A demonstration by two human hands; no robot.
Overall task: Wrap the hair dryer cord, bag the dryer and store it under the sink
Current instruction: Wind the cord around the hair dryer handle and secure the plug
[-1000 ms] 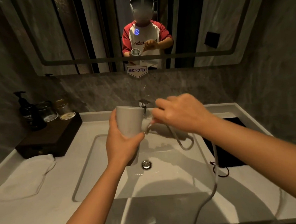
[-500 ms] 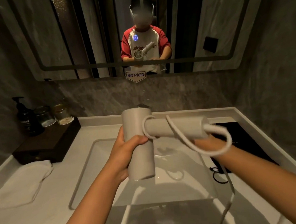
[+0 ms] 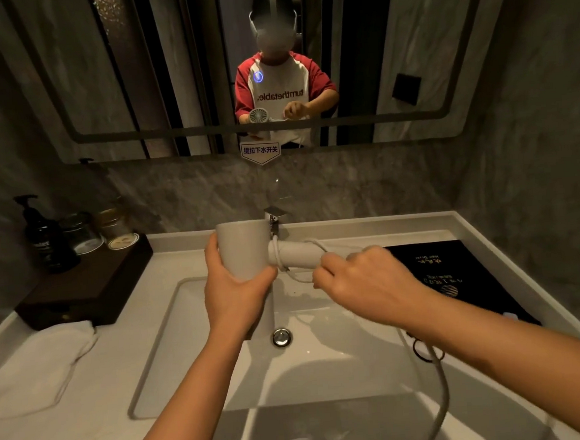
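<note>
From the head camera, the only view, the left hand (image 3: 233, 294) was clasped round the barrel of the hair dryer (image 3: 246, 248), holding it up over the sink (image 3: 159, 335), with the dryer's handle (image 3: 296, 256) sticking out sideways toward the right hand (image 3: 365, 283). The right hand was closed on the cord (image 3: 440, 405) just at the handle's outer end, pinching it between fingers and thumb; a turn or two of cord already lay round the handle close to the left thumb, and the slack ran down below the right wrist and off the bottom edge. The dryer looked like a rigid, smooth plastic shell, probably light enough for one hand, so the barrel seemed the sound place to grip while the handle stayed free for winding. The cord appeared soft and springy, likely to uncoil if tension was dropped, so it was judged best held close to the last turn. Beyond the right hand, on the counter, lay a black bag (image 3: 457, 276) with its drawstring loop (image 3: 423, 349) near the right forearm. Out past the left hand stood a dark tray (image 3: 81, 293) with a pump bottle (image 3: 44, 237) and two jars (image 3: 100, 229), and a folded white towel (image 3: 34, 365) lay nearer. Counted: one dryer, one cord, one bag, one towel, one bottle, two jars.
</note>
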